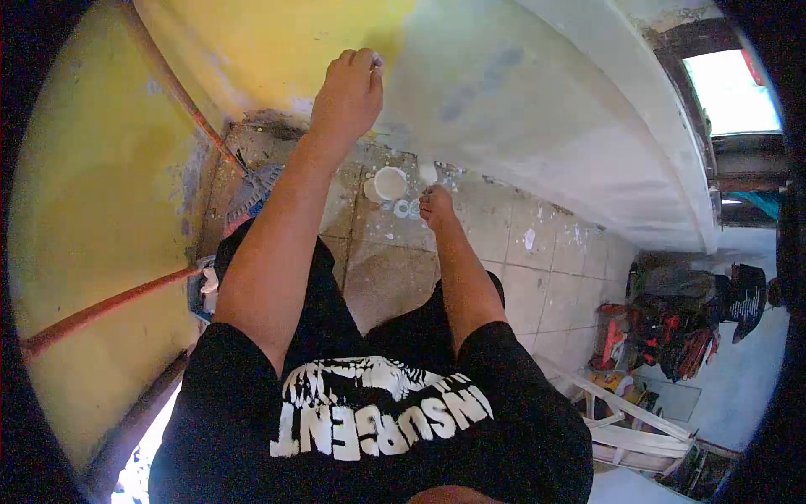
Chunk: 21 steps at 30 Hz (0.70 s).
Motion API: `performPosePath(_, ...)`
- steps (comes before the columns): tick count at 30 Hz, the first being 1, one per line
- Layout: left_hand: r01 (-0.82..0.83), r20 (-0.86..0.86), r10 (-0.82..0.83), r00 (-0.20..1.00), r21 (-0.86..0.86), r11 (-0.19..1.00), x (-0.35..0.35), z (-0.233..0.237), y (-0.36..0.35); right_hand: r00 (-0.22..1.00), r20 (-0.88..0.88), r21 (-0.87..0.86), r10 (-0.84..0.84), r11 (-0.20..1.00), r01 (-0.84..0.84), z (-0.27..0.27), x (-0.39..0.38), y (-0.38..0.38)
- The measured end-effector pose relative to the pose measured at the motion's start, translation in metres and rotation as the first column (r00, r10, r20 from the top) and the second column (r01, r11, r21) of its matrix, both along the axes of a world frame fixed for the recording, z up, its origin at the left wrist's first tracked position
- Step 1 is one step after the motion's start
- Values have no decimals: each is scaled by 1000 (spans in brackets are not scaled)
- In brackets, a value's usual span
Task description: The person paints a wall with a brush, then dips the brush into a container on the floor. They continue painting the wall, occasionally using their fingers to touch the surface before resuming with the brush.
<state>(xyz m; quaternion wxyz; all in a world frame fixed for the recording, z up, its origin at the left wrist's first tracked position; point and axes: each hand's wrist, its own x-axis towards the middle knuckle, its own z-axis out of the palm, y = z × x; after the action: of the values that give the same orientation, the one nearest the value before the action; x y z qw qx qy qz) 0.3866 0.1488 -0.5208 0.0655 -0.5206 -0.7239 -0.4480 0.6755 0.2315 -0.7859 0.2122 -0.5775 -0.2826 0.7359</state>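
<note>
Wall (520, 109) is looking about half done, I'd say: white coat is covering it from 12 to 3 o'clock, yellow is showing at 10. Left hand (348, 92) is pinching a small bit (374, 60) against it, fingers clenched. Right hand (437, 206) is hovering by the cup (390, 182) on the floor, grip unclear.

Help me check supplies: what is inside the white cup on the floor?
The white cup shows only a white inside; whether paste or bare bottom cannot be told. Nothing covers its mouth.
</note>
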Motion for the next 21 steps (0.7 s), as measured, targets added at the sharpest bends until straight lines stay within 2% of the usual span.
performPosePath(2,14,8,-14,1000,1,1000,2,2,-1,998,-54,-51,16,999,-19,7,-4,0)
performPosePath(5,25,22,-24,999,-14,1000,-1,-8,4,999,52,-26,11,1000,-10,6,-8,1)
performPosePath(10,62,70,-58,996,-54,997,-5,-19,9,965,222,-15,139,990,-139,-7,-17,24)
performPosePath(11,68,87,-62,994,-67,995,-3,-18,9,905,272,80,326,930,-359,-49,-9,41)
performPosePath(13,76,106,-66,992,-89,993,-1,-21,9,702,448,278,553,660,-698,-134,7,76)
performPosePath(15,131,92,-126,988,-49,990,-2,-24,10,861,291,128,418,875,-468,-63,-20,54)
performPosePath(16,134,94,-128,987,-55,989,-1,-23,8,923,234,46,304,945,-323,-34,-30,45)
performPosePath(17,145,88,-141,986,-46,988,0,-23,7,869,286,221,404,854,-471,-83,-25,62)
performPosePath(19,161,82,-157,984,-37,986,-2,-24,7,755,473,531,454,537,-656,-203,-7,102)
performPosePath(20,151,76,-148,986,-26,988,-5,-26,6,757,472,530,451,542,-653,-220,-6,108)
performPosePath(21,140,71,-139,988,-15,990,-8,-27,6,811,381,593,444,556,-583,-231,-5,113)
